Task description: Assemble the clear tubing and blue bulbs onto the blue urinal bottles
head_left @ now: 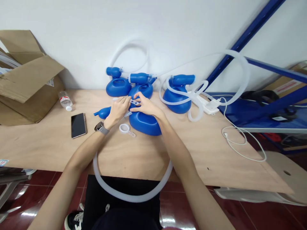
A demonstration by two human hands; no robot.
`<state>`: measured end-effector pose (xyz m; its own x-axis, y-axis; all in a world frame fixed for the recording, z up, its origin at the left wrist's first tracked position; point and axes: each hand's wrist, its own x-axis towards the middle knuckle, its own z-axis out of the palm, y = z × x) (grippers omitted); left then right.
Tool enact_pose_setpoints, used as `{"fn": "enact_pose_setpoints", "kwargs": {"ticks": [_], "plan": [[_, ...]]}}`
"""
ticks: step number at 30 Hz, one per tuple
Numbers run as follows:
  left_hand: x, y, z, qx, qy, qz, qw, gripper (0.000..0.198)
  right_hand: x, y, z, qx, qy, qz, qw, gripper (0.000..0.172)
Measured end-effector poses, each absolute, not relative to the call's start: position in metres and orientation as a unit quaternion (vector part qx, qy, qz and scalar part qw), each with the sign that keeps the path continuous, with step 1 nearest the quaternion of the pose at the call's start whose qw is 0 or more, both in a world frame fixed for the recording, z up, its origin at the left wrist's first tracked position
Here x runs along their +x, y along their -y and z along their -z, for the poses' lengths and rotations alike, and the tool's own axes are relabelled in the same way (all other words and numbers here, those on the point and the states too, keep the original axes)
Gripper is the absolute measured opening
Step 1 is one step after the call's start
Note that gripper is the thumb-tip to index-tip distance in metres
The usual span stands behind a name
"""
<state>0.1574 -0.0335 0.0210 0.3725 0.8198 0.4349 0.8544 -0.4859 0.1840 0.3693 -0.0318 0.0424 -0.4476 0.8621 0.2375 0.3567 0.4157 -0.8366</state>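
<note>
Here, a pale strip (134, 102) is held over a blue plastic jug (145, 124) at mid-frame

The frame's middle is crossed by a plywood tabletop (192, 159), and its right side is filled by a blue metal rack (244, 119). An open cardboard box (40, 95) is seen at the left edge. A translucent corrugated hose (134, 197) is looped below the table edge, lower centre. Three more blue jugs (177, 102) are lined up near the wall, upper centre; the first jug is placed before them, partly covered by the hands. By the left hand (118, 110), fingers bunched, one end of the strip is pinched. The right hand (147, 106) is held with thumb and forefinger parted around the other end; whether it is touched cannot be told. A blue spout piece (103, 113) is seen left of centre, a smartphone (78, 126) farther left, and a white ring cap (120, 129) just below the left hand.
</note>
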Motion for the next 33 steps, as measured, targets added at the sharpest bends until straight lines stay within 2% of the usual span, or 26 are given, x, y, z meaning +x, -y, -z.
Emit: {"fn": "enact_pose_setpoints", "kwargs": {"ticks": [5,10,12,14,18,19,21,23,24,26,28,29,30,33], "plan": [[0.129,0.026,-0.040,-0.714,0.618,0.329,-0.017,0.053,0.371,0.035,-0.043,-0.403,0.772,-0.373,0.321,0.064],[0.073,0.017,-0.069,-0.673,0.622,0.393,0.075,0.047,0.374,0.038,-0.045,-0.394,0.776,-0.370,0.324,0.066],[0.049,0.011,-0.073,-0.619,0.677,0.395,0.059,0.053,0.374,0.038,-0.045,-0.399,0.779,-0.364,0.319,0.068],[0.027,0.005,-0.072,-0.585,0.719,0.375,-0.020,0.070,0.375,0.038,-0.045,-0.404,0.783,-0.357,0.310,0.069],[0.000,-0.004,-0.065,-0.552,0.735,0.313,-0.240,0.126,0.376,0.037,-0.043,-0.414,0.787,-0.346,0.300,0.069],[-0.002,-0.003,-0.065,-0.546,0.746,0.296,-0.239,0.135,0.376,0.038,-0.042,-0.414,0.789,-0.342,0.299,0.068],[0.000,0.002,-0.066,-0.547,0.780,0.275,-0.126,0.142,0.377,0.039,-0.042,-0.408,0.795,-0.335,0.298,0.065],[0.010,0.011,-0.070,-0.570,0.777,0.267,0.023,0.134,0.378,0.041,-0.042,-0.405,0.801,-0.327,0.296,0.064],[0.018,0.016,-0.073,-0.595,0.754,0.269,0.072,0.123,0.378,0.042,-0.043,-0.409,0.803,-0.320,0.293,0.064],[0.038,0.025,-0.078,-0.678,0.675,0.275,0.095,0.087,0.378,0.044,-0.043,-0.421,0.808,-0.298,0.284,0.065],[0.062,0.031,-0.082,-0.777,0.568,0.269,0.033,0.052,0.377,0.046,-0.044,-0.428,0.815,-0.276,0.277,0.067],[0.074,0.033,-0.083,-0.822,0.508,0.257,-0.016,0.041,0.377,0.046,-0.044,-0.428,0.818,-0.269,0.274,0.067],[0.086,0.035,-0.083,-0.855,0.455,0.240,-0.066,0.036,0.377,0.047,-0.045,-0.425,0.822,-0.265,0.271,0.067],[0.114,0.039,-0.077,-0.887,0.375,0.220,-0.157,0.038,0.377,0.047,-0.045,-0.406,0.835,-0.262,0.263,0.065]]}}
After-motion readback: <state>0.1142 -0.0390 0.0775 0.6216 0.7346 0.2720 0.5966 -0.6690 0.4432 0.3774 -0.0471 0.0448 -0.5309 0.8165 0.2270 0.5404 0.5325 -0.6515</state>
